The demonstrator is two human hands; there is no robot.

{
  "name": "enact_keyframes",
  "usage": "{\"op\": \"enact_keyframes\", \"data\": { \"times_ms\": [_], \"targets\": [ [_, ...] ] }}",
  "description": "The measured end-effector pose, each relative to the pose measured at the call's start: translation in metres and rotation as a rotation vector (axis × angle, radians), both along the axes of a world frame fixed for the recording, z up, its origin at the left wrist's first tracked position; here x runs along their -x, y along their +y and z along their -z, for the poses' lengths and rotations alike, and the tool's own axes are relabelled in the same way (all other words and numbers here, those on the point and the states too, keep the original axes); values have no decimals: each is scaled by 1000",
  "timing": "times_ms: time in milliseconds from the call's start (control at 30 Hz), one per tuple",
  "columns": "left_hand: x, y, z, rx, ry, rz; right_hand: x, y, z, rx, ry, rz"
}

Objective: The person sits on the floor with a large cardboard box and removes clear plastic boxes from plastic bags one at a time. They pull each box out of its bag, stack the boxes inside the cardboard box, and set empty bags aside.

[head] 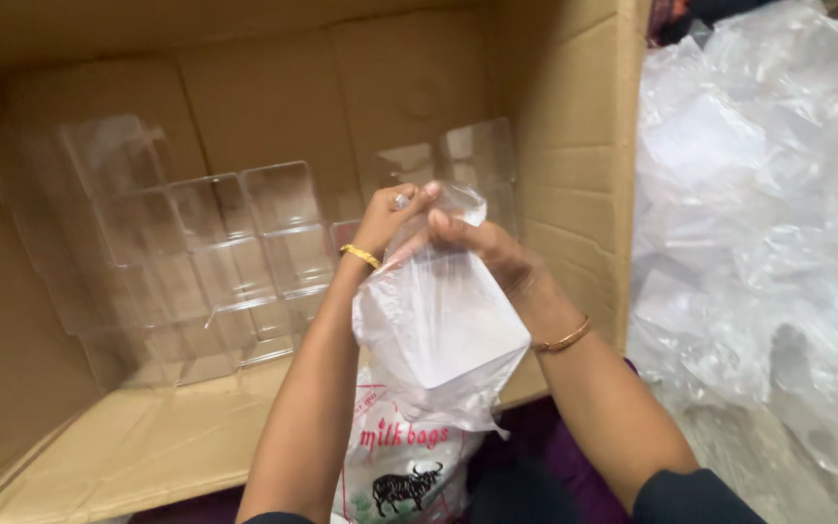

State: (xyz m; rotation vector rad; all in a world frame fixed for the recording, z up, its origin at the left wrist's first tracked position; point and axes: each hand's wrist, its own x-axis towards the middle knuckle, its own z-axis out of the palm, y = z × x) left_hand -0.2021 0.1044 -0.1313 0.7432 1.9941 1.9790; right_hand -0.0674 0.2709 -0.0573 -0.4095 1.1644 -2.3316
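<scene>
While both hands (pixel 438 228) pinch bag (pixel 438 320), wrists raised

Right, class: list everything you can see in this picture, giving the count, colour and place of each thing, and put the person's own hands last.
Cardboard box: one, brown, open, fills the left and middle.
Clear plastic containers: many, exact count unclear, transparent, stacked in rows inside the box.
Clear bag with a clear container inside: one, see-through, held up in the middle.
Printed bag: one, white with red and black print, bottom middle.
Heap of plastic wrapping: a pile, clear whitish, on the right.
Bangles: two, gold, one on each wrist.
Left hand: pinches the bag's top.
Right hand: grips the bag's top.
</scene>
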Motion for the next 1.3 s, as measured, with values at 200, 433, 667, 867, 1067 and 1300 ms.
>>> {"op": "enact_keyframes", "data": {
  "times_ms": [200,433,667,867,1067,1300],
  "targets": [
    [-37,-11,1,-76,-81,42,-34,43,0,226,62,467],
    [-60,-11,-22,12,-137,31,-49,176,27,386,345,1306],
    [-53,-1,-22,44,-42,87,-36,277,26,-151,299,2017],
    [-51,15,-3,31,-92,81,-35,244,53,-1541,668,1853],
    [-71,36,43,17,-122,31,-38,208,84,-2046,302,1303],
    [-74,32,92,-223,-416,-116,-19,269,82,-2168,295,1139]
  ]
}}
